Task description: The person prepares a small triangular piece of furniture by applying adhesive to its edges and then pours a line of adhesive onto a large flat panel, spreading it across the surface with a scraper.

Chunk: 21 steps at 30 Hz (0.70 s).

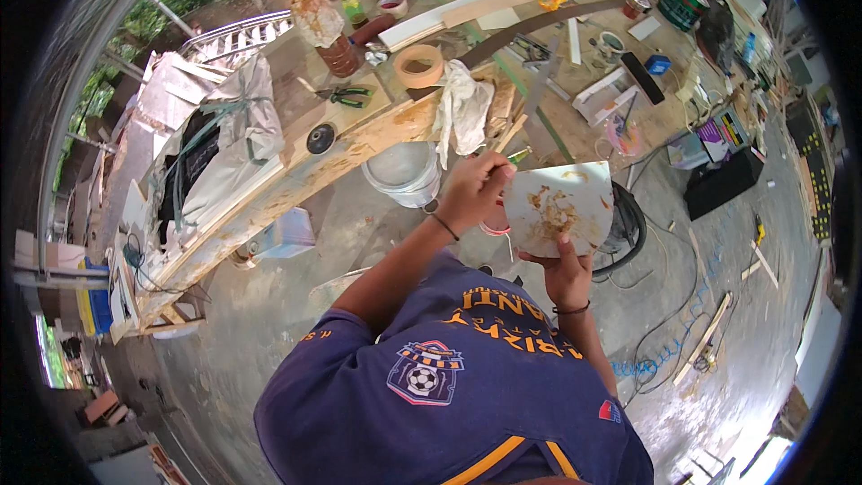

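Note:
My right hand [567, 271] grips a pale, flat board [588, 193] from below, its thumb lying on the face. Brown, paste-like smears [549, 208] cover the middle of that board. Close to the board's left edge is my left hand [483, 187], its fingers closed in a pinch. Whatever those fingers hold, if anything, is hidden. Just beyond the left hand, a crumpled white cloth [465, 108] hangs over the edge of the wooden bench [355, 135].
A white bucket [402, 175] stands on the floor under the bench edge. On the bench lie pliers [346, 95], a tape roll [418, 66] and a dark round disc [321, 137]. A black box [724, 181] sits at right, with cables and a blue coiled hose [646, 366] across the floor.

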{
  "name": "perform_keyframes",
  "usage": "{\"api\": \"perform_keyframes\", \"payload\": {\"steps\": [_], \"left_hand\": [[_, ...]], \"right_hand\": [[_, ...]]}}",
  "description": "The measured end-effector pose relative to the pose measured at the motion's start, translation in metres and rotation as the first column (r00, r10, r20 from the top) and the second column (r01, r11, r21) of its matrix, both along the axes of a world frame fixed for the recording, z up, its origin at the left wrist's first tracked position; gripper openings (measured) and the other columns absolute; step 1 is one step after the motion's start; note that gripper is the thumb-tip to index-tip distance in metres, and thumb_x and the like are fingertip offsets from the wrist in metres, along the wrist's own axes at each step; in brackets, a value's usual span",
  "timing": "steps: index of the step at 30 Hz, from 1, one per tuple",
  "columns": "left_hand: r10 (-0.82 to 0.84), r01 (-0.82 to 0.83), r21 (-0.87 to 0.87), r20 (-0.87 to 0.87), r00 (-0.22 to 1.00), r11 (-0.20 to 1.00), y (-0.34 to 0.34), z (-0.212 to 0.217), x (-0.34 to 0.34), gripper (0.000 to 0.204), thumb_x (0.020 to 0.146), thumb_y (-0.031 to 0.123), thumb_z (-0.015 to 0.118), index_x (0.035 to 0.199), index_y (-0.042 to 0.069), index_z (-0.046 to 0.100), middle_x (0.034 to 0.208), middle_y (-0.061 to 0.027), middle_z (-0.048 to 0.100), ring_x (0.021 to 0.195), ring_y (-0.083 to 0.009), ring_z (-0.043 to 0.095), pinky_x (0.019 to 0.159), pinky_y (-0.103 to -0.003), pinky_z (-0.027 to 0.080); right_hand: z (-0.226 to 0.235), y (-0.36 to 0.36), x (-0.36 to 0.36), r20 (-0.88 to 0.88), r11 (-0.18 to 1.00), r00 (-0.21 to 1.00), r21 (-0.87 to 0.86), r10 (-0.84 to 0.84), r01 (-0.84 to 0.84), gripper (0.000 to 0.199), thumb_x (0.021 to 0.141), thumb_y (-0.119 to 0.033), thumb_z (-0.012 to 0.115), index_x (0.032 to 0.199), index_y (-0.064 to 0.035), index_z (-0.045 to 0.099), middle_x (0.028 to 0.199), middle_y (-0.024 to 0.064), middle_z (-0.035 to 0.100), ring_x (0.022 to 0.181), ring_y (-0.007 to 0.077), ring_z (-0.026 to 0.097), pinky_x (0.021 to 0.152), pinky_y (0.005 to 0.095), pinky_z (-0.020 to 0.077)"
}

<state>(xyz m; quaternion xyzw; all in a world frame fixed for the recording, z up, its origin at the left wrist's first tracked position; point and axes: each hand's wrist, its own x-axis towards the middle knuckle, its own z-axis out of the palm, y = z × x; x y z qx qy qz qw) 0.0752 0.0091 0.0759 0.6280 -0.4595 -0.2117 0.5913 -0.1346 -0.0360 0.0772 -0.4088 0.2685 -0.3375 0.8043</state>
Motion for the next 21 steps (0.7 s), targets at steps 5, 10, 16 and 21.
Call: {"api": "perform_keyframes", "payload": {"steps": [5, 10, 16, 21], "left_hand": [[0.096, -0.099, -0.002, 0.25, 0.964, 0.995, 0.004, -0.021, -0.001, 0.023, 0.092, 0.023, 0.055, 0.086, 0.001, 0.057, 0.067, -0.0169, 0.057, 0.059, -0.0325, 0.058, 0.056, -0.038, 0.045], [0.459, -0.433, 0.153, -0.29, 0.84, 0.888, 0.017, -0.059, 0.04, 0.032, 0.096, 0.03, 0.049, 0.089, 0.0, 0.055, 0.061, -0.0039, 0.052, 0.049, -0.0145, 0.053, 0.043, -0.031, 0.041], [0.389, -0.213, 0.418, -0.397, 0.831, 0.883, 0.109, -0.077, 0.094, 0.043, 0.093, 0.023, 0.051, 0.134, 0.014, 0.04, 0.096, -0.0115, 0.058, 0.056, -0.018, 0.062, 0.048, -0.029, 0.052], [0.45, -0.023, 0.692, -0.444, 0.775, 0.722, 0.17, -0.095, 0.104, 0.072, 0.084, 0.0, 0.046, 0.147, 0.028, 0.025, 0.131, -0.0167, 0.047, 0.07, -0.0269, 0.068, 0.048, -0.031, 0.053]], "right_hand": [[-0.012, 0.007, 0.002, -0.253, 0.955, 0.965, -0.296, -0.074, -0.004, 0.042, 0.094, -0.021, 0.051, 0.127, 0.0026, 0.041, 0.12, 0.0161, 0.053, 0.1, 0.0311, 0.061, 0.068, 0.0463, 0.06], [-0.015, 0.012, -0.001, -0.094, 0.984, 0.995, -0.172, 0.04, -0.056, 0.044, 0.092, -0.02, 0.054, 0.127, 0.0034, 0.042, 0.119, 0.0144, 0.054, 0.1, 0.0269, 0.061, 0.071, 0.0429, 0.0581], [-0.009, -0.001, 0.006, -0.222, 0.939, 0.975, -0.331, 0.017, -0.092, 0.057, 0.085, -0.008, 0.064, 0.133, 0.0019, 0.036, 0.123, 0.0133, 0.052, 0.11, 0.0198, 0.052, 0.094, 0.0323, 0.0419], [-0.006, -0.009, 0.037, -0.158, 0.911, 0.982, -0.411, -0.103, 0.03, 0.084, 0.076, 0.0, 0.069, 0.145, -0.0022, 0.02, 0.132, 0.0135, 0.045, 0.117, 0.0204, 0.045, 0.101, 0.0325, 0.0352]]}}
